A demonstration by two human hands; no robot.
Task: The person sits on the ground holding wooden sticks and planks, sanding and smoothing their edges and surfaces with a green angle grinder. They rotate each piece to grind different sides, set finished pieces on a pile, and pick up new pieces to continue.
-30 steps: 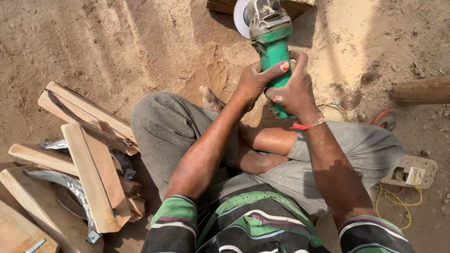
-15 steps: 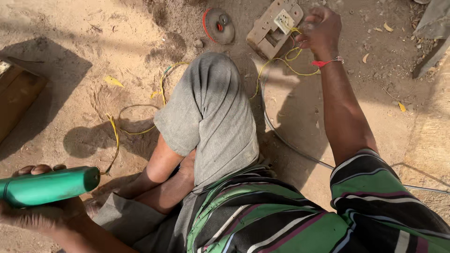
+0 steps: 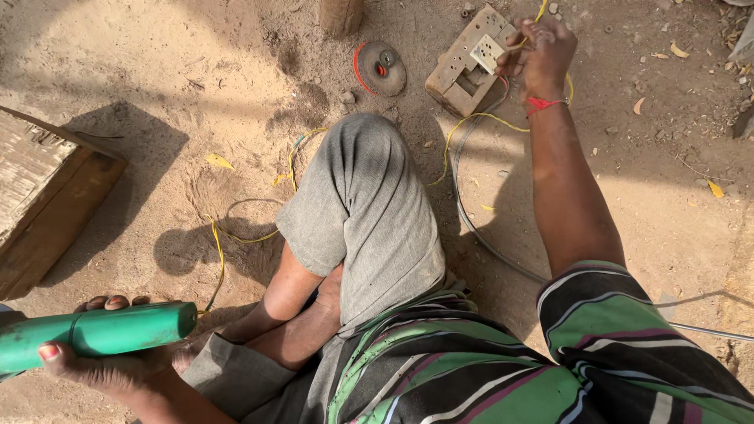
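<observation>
I sit cross-legged on sandy ground. My left hand [image 3: 106, 365] grips the green handle of a power grinder [image 3: 94, 334] at the bottom left; its head is out of frame. My right hand [image 3: 542, 51] reaches far forward and pinches a yellow wire [image 3: 471, 122] at a white socket on a wooden block [image 3: 467, 67]. A red string is tied round that wrist.
A round grinding disc [image 3: 381, 67] lies on the sand beside the socket block. A thick wooden plank [image 3: 43, 204] lies at the left. Yellow and grey cables [image 3: 471, 228] loop over the ground around my knee. A log end [image 3: 342, 16] stands at the top.
A second ago both hands held the grinder in front of me. My view has swung right, the left hand keeps the grinder low at the left, and the right hand now works at the socket block.
</observation>
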